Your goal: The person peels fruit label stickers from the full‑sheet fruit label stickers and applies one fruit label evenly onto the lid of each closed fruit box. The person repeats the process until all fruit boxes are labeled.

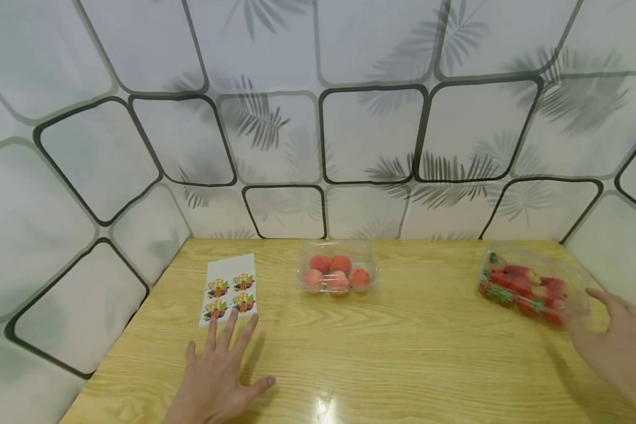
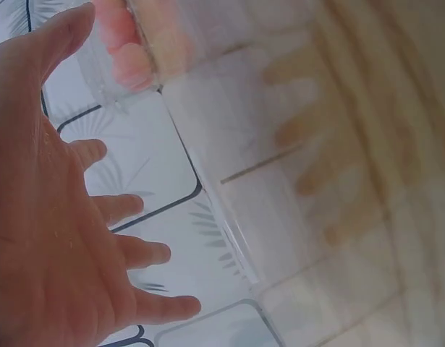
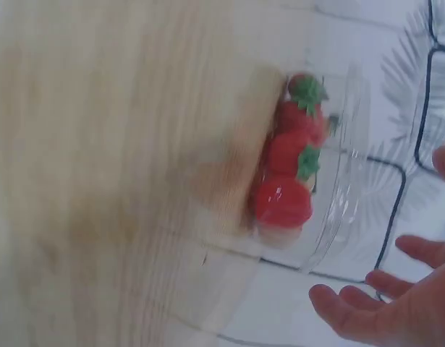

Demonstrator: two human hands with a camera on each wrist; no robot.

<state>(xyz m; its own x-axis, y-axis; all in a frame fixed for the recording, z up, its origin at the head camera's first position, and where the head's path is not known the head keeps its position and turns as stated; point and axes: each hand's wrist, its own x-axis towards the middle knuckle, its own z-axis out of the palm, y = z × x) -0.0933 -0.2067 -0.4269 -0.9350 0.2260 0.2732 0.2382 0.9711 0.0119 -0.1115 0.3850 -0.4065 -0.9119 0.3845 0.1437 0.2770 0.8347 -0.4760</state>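
My left hand (image 1: pixel 217 374), fingers spread, hovers low over the table's left side, its fingertips overlapping the lower edge of a white sheet (image 1: pixel 231 266) printed with fruit pictures. In the left wrist view the fingers are straight and hold nothing. On the right, my right hand (image 1: pixel 612 338) is blurred beside a clear plastic box (image 1: pixel 577 277) holding red fruit, among them strawberries (image 3: pixel 284 202) with green leaves. The right wrist view shows its fingers loosely bent and apart from the box. Between the hands, farther back, stands another clear box (image 1: pixel 368 253) with several peach-like pink-red fruits (image 1: pixel 341 263).
The wooden table (image 1: pixel 350 341) has a light yellow grain and a bright reflection near the front. Its back edge meets a wall (image 1: pixel 371 135) patterned with dark rounded outlines and grey leaves, which also runs along the left and right sides.
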